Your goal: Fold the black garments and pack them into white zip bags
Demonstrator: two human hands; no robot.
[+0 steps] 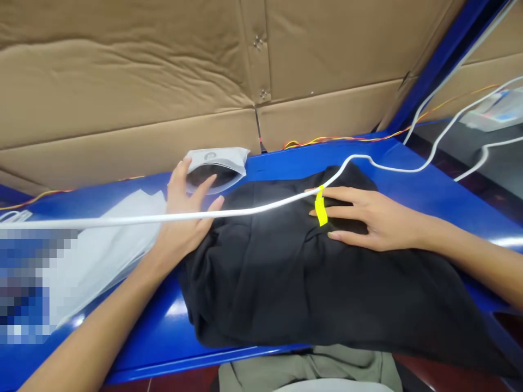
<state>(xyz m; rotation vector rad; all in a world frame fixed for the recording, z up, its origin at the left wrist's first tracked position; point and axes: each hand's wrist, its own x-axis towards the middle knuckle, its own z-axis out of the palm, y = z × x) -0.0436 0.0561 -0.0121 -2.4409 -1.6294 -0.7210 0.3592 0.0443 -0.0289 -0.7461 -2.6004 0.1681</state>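
Note:
A black garment (269, 272) lies spread and partly folded across the blue table, its right end trailing over the front edge. My right hand (363, 218) rests palm down on it with fingers apart. My left hand (183, 212) is spread at the garment's left end, its fingertips at a small white pouch (223, 156) whose mouth gapes and looks dark inside. Between my hands runs a white cable (253, 210), passing in front of my left hand. A yellow tag (321, 211) hangs from the cable by my right fingertips.
White plastic bags (122, 234) lie on the blue table (163, 326) at the left. Brown cardboard (163, 60) lines the back. Twisted red and yellow wires (327, 140) run along the rear edge. At the far right sits a clear plastic container (494, 111).

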